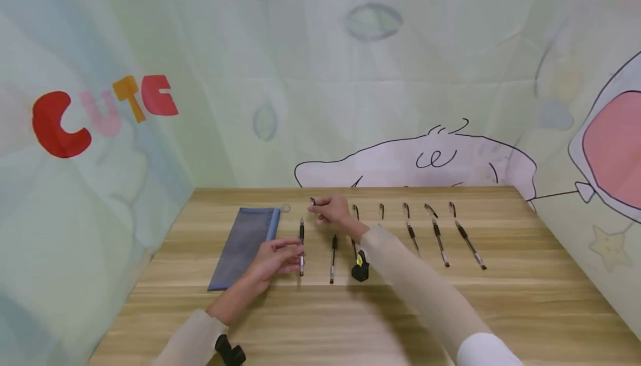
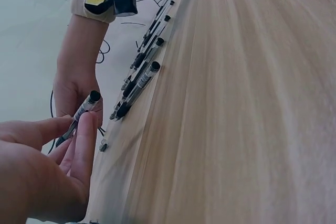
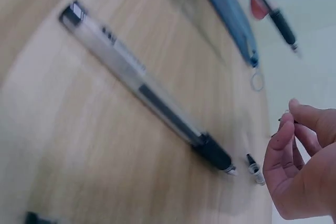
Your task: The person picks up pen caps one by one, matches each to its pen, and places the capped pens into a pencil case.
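Observation:
My left hand (image 1: 274,261) pinches a capless gel pen (image 1: 302,233) between thumb and fingers, its tip pointing away from me. In the left wrist view the dark end of this pen (image 2: 86,104) stands out above the fingertips. Farther off, my right hand (image 1: 333,210) pinches a small black pen cap (image 1: 312,202) beyond the tip of that pen. The right wrist view shows the right hand (image 3: 304,166) with thumb and forefinger together, hiding most of the cap. Below it, another uncapped pen (image 3: 142,82) lies on the table.
A blue-edged mesh pouch (image 1: 239,249) lies left of the left hand. Several uncapped pens (image 1: 440,243) lie in a row to the right, with several loose caps (image 1: 406,210) behind them. The right forearm covers part of the row. A printed curtain (image 1: 240,77) hangs behind the wooden table (image 1: 320,321).

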`<state>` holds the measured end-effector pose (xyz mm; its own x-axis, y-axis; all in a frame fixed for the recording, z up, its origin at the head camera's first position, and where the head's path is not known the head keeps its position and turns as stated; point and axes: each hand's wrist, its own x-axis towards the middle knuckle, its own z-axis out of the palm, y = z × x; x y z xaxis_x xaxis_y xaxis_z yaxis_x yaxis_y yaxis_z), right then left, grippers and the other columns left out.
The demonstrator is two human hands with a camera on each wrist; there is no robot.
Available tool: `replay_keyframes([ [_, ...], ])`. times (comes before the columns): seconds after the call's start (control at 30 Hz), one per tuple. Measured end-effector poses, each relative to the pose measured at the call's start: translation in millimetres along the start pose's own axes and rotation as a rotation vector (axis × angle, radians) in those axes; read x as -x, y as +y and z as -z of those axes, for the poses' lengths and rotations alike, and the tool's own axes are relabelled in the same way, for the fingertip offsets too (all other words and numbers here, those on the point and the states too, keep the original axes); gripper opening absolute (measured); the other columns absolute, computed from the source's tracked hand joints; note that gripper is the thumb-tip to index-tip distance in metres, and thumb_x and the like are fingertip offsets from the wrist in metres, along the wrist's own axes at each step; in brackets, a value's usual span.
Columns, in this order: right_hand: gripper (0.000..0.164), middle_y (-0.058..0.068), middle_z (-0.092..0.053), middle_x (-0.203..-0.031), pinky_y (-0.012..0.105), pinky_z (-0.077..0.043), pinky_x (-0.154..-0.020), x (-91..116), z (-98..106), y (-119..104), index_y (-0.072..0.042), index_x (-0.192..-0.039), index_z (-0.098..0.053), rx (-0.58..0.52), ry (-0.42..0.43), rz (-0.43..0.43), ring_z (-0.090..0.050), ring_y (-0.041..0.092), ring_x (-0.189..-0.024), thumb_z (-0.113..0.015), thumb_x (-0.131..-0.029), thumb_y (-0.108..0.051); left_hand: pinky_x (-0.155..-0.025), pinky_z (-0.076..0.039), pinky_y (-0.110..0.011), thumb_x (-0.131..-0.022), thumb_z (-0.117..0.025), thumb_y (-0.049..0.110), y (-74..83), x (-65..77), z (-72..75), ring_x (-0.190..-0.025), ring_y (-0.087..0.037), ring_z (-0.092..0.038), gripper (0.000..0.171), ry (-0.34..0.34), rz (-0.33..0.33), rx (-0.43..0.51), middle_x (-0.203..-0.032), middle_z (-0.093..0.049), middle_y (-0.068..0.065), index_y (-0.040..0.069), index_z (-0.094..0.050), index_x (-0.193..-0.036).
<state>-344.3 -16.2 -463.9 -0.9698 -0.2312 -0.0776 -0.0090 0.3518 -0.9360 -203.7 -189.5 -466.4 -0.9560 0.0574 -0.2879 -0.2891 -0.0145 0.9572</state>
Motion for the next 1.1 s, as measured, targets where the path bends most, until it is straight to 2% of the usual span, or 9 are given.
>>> replay_keyframes([
  [0.2, 0.031, 0.006, -0.074, -0.096, 0.023, -0.058, -0.067, 13, 20, -11, -0.004, -0.115, -0.076, -0.137, -0.077, -0.081, -0.060, 0.008, -0.067, -0.076, -0.094, -0.026, -0.075, -0.065, -0.025, -0.097, -0.071, 0.013, 5.5, -5.0, -4.4, -0.078, -0.010, -0.073, 0.048, -0.029, -0.003, -0.010, -0.096, -0.078, -0.004, -0.006, -0.056, -0.139],
  [0.4, 0.035, 0.008, -0.072, -0.096, 0.024, -0.056, -0.071, 23, 39, -12, 0.001, -0.119, -0.072, -0.179, -0.176, -0.093, -0.060, 0.006, -0.069, -0.073, -0.097, -0.026, -0.076, -0.065, -0.026, -0.098, -0.069, 0.013, 11.4, -3.6, -10.3, -0.080, -0.011, -0.073, 0.049, -0.074, -0.006, -0.027, -0.099, -0.078, -0.005, -0.006, -0.054, -0.141],
  [0.6, 0.042, 0.000, -0.071, -0.095, 0.024, -0.055, -0.074, 31, 51, -13, 0.002, -0.126, -0.068, -0.169, -0.246, -0.106, -0.061, 0.007, -0.075, -0.070, -0.099, -0.029, -0.079, -0.065, -0.028, -0.099, -0.067, 0.014, 10.2, -1.8, -13.3, -0.086, -0.014, -0.074, 0.050, -0.120, -0.015, -0.026, -0.104, -0.077, -0.009, -0.007, -0.052, -0.142],
  [0.8, 0.036, -0.003, -0.072, -0.095, 0.019, -0.051, -0.069, 37, 54, -6, 0.000, -0.123, -0.071, -0.228, -0.279, -0.169, -0.059, 0.006, -0.072, -0.072, -0.097, -0.026, -0.078, -0.065, -0.027, -0.100, -0.064, 0.012, 4.3, 1.1, -19.5, -0.086, -0.013, -0.074, 0.047, -0.174, -0.005, -0.031, -0.102, -0.078, -0.007, -0.007, -0.052, -0.141],
  [0.93, 0.033, -0.003, -0.072, -0.094, 0.018, -0.050, -0.068, 38, 53, 0, -0.001, -0.120, -0.072, -0.251, -0.293, -0.192, -0.058, 0.005, -0.072, -0.072, -0.097, -0.025, -0.076, -0.065, -0.027, -0.099, -0.065, 0.009, 0.7, 2.3, -24.1, -0.083, -0.012, -0.074, 0.044, -0.181, 0.001, -0.023, -0.099, -0.078, -0.005, -0.008, -0.054, -0.138],
  [1.1, 0.038, -0.004, -0.073, -0.094, 0.018, -0.049, -0.068, 40, 53, 3, 0.002, -0.126, -0.069, -0.248, -0.294, -0.194, -0.059, 0.005, -0.073, -0.071, -0.098, -0.025, -0.076, -0.065, -0.027, -0.098, -0.067, 0.011, -1.0, 3.3, -28.3, -0.081, -0.011, -0.074, 0.045, -0.183, 0.000, -0.038, -0.099, -0.078, -0.006, -0.008, -0.056, -0.137],
])
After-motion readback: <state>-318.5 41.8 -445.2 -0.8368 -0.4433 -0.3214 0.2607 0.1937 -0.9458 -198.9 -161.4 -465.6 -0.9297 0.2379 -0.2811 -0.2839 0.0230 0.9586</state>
